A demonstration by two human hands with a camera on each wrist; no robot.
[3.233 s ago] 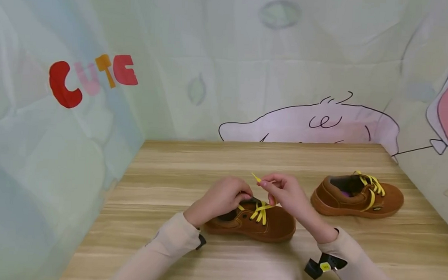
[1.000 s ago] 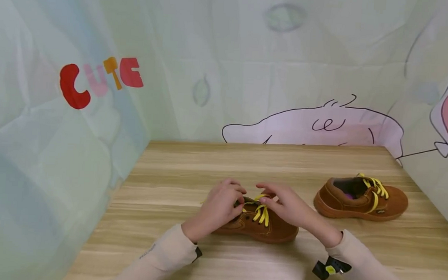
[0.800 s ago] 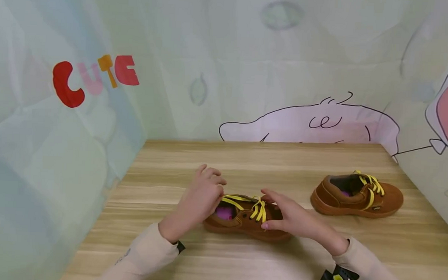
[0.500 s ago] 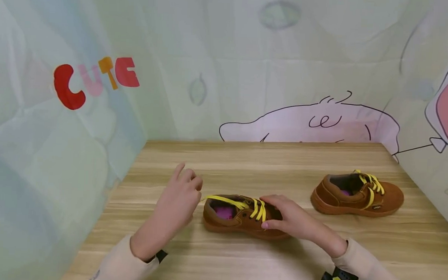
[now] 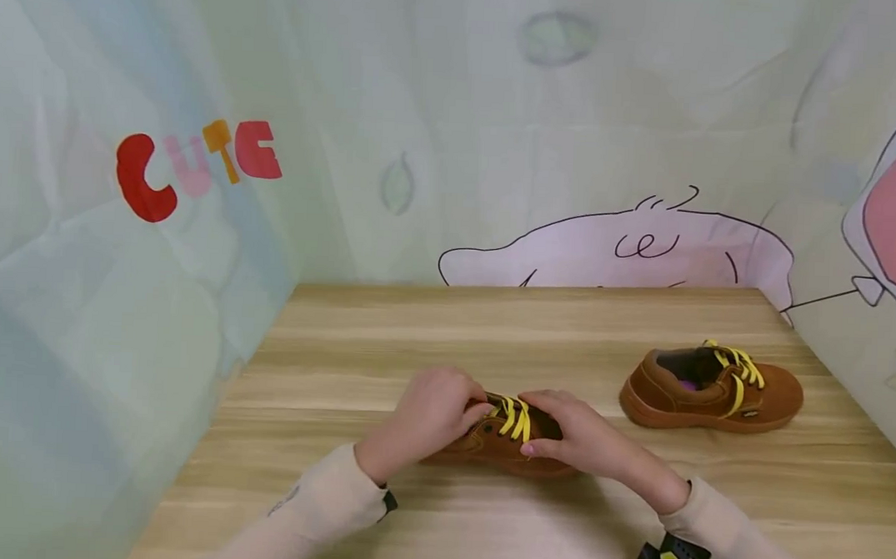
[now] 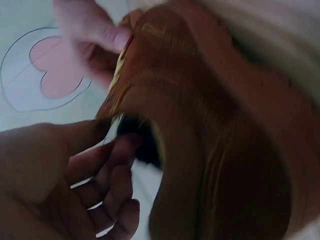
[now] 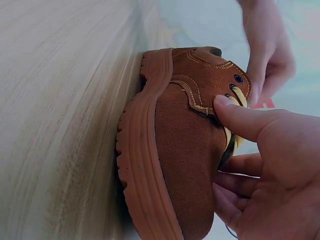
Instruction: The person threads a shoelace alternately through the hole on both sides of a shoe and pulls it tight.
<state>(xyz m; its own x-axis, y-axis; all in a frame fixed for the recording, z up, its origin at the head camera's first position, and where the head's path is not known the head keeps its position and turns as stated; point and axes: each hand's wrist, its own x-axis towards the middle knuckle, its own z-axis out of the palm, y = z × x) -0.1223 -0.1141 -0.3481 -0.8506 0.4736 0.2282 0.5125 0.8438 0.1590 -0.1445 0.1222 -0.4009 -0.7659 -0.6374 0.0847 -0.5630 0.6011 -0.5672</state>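
Observation:
A brown lace-up shoe [image 5: 497, 444] with yellow laces [image 5: 515, 417] stands on the wooden table, toe to the right. My right hand [image 5: 587, 436] grips its front part from above. In the right wrist view the thumb [image 7: 245, 117] presses beside the laces, with the fingers on the far side. My left hand [image 5: 435, 412] is over the shoe's opening, hiding most of it. In the left wrist view its thumb and forefinger pinch at the dark tongue [image 6: 142, 137]; that view is dim and blurred. The lace's loose end is hidden.
A matching brown shoe [image 5: 713, 391], also with yellow laces, stands at the right on the wooden table [image 5: 386, 318]. Printed cloth walls [image 5: 396, 102] rise behind the table and at both sides.
My left hand pulled away to the left, uncovering the opening and a lace lying toward the heel, then came back to the tongue. My right hand let go of the lace and took the shoe's front.

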